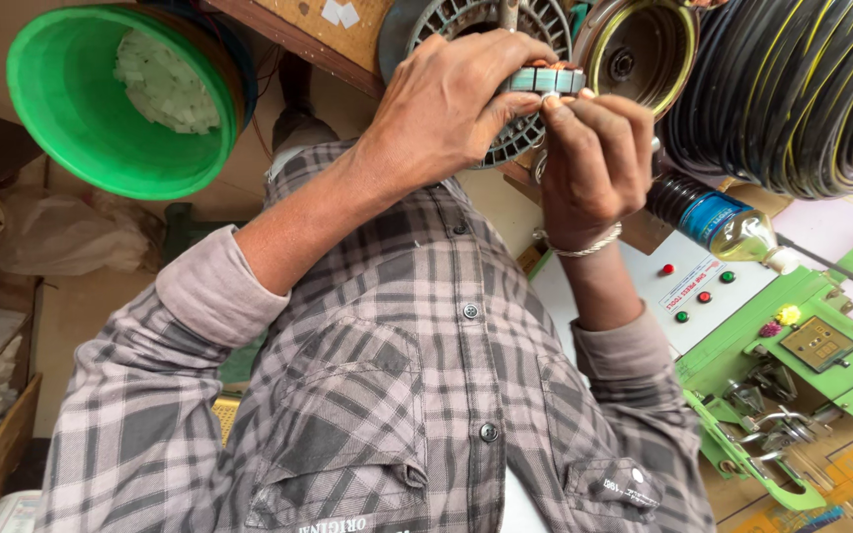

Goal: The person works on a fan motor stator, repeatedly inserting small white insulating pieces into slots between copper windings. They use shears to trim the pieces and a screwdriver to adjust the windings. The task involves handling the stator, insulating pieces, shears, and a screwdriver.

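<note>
- Nearest the camera is the person's own checked grey shirt (387, 415), with both sleeves rolled back at the forearm.
- Both forearms rise away from the chest and meet high in the view, elbows bent and wrists close together.
- The left hand (446, 99) is curled over the top of a small motor stator (543, 79). The thumb is under it and the fingers are wrapped across it, clamping it firmly.
- The right hand (594, 158) wears a thin metal bangle (584, 245) at the wrist. It comes up from below, with its fingertips (557, 101) bunched and pinching at the stator's lower edge.
- The stator is a pale green banded ring with copper winding showing on top. It sits between the two hands, touching both.
- Judged from this grip, the work goes best if the left hand stays a still clamp. The right fingertips would then make only small, light moves, keeping off the copper wire.
- Just behind the hands is a ribbed grey fan motor cover (535, 30), and to the right of it a round metal housing (639, 49).
- Further right of the right hand hangs a coil of black hose (792, 89). Below that are a plastic oil bottle (728, 225), a white button panel (693, 286) and a green machine frame (821, 296).
- Well to the left of the left hand is a green plastic tub (81, 138) holding white scraps.
</note>
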